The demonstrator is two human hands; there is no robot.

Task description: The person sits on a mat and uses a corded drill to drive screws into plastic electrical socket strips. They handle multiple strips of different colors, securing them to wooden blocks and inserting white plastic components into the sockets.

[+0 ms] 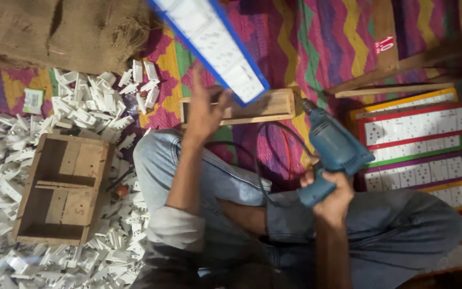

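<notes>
Left hand (pixel 205 109) grips one end of a blue-edged switch panel (pixel 212 45); long, light and stiff, it likely handles best held mid-length. Right hand (pixel 331 198) wraps closed around the heavier blue electric drill (pixel 332 152) at its handle.

A zigzag-striped mat (pixel 316 48) in pink, yellow, green and purple covers the floor. Above and left of it lies a burlap sack (pixel 60 32). At the mat's left edge, white plastic parts (pixel 6 160) are heaped around an open wooden box (pixel 62 187). Light is dim and warm.
</notes>
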